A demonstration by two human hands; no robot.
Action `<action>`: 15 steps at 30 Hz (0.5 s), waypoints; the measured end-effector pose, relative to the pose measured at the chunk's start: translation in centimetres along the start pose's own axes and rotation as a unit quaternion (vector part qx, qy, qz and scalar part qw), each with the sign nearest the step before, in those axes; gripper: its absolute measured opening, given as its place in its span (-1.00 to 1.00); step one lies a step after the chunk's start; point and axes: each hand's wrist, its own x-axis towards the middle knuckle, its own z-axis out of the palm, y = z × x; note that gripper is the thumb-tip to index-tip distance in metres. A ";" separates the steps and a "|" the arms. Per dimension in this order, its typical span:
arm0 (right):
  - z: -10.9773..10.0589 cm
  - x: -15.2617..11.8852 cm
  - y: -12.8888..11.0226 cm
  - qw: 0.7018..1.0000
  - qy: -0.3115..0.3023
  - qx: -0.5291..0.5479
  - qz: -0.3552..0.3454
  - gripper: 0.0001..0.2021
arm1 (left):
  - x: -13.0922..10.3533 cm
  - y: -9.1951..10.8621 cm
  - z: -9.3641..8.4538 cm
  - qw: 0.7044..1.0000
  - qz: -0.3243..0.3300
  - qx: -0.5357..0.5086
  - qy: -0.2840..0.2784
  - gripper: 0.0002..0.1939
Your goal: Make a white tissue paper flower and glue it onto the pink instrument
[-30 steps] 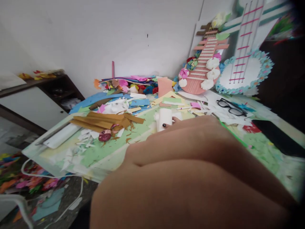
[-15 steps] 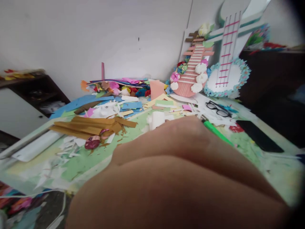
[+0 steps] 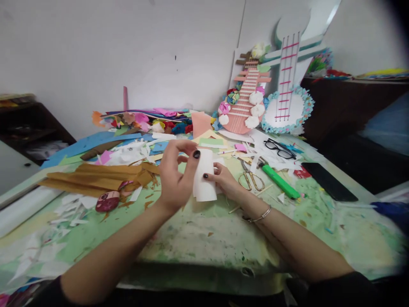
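Upright in front of me, above the near middle of the table, is a white paper roll. My left hand is closed at its upper left, thumb against the side and fingers curled over near the top edge. From the right, my right hand pinches the roll, with the thumb on its front; the other fingers are partly hidden behind it. Just right of that hand lie gold-handled scissors and a green cutter knife.
Brown crepe paper and a dark red rounded object lie to the left among white scraps. Black glasses and a phone are at the right. Two decorated paper instruments, one pink and one white, lean at the back.
Skin that filled the lower foreground is gone from there. Both hands now show around the white roll, and the scissors have come into sight. The view has shifted slightly right.
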 end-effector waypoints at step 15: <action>0.9 -1.0 -1.7 0.997 -0.005 -0.027 0.071 -0.57 | -1.9 -7.8 0.2 0.772 -0.540 -0.311 -0.121 -0.74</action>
